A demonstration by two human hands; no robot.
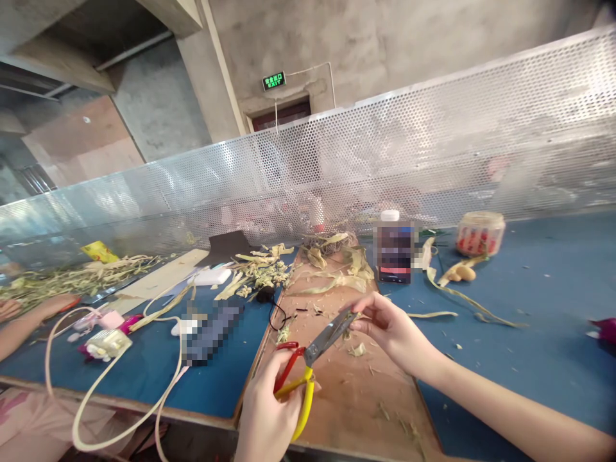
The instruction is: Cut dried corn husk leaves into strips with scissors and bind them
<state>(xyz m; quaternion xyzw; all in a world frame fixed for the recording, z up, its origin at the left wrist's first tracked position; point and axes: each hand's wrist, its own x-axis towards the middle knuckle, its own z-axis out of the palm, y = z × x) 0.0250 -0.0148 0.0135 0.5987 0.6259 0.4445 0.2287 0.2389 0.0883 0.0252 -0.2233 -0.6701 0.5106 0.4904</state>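
My left hand (267, 410) is wrapped round the handles of a pair of scissors (323, 341), one loop red and the other yellow. The blades point up and to the right, over a brown wooden board (351, 394). At the blade tips, my right hand (387, 327) has its thumb and fingers pinched together. Whatever lies between those fingers is too small and too covered to name. Dried, pale husk-like leaves (344, 279) are heaped on the far part of the board, and small scraps lie scattered below the blades.
A perforated metal screen (433, 141) runs along the back of the blue table (543, 282). At the right stand a phone (395, 253) and a jar (480, 234). Leftward lie more dried pieces (260, 273), a looping pale cable (91, 398) and another person's arm (33, 324).
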